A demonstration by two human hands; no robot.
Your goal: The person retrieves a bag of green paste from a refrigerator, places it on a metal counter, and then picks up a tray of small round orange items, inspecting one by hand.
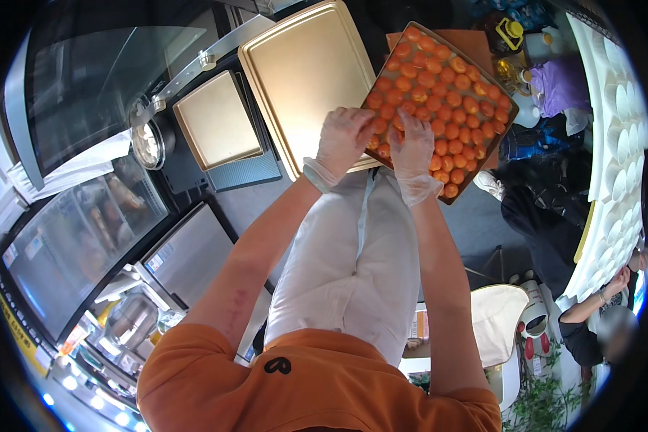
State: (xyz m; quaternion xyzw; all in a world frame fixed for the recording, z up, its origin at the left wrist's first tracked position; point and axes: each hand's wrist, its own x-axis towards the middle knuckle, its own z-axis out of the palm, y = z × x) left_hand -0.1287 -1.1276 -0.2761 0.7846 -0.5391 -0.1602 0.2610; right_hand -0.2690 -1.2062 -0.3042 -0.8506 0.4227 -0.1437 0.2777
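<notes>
A dark-rimmed baking tray (515, 115) ahead of me to the right holds rows of round orange egg yolks (445, 112). Clear plastic gloves cover both hands. My left hand (346, 138) is bent over the tray's near left edge, its fingers curled together beside the yolks. Close by, my right hand (415, 150) reaches over the near part of the tray, fingers drawn in among the yolks. What either hand holds, if anything, is hidden by the fingers.
A large gold baking tray (306, 68) lies to the left, with a smaller square pan (216, 119) beyond it. A metal bowl (151, 144) stands near the glass-fronted oven (108, 86). Stacked white egg trays (615, 144) line the right, bottles (511, 36) behind. Another person's arm (597, 299) shows lower right.
</notes>
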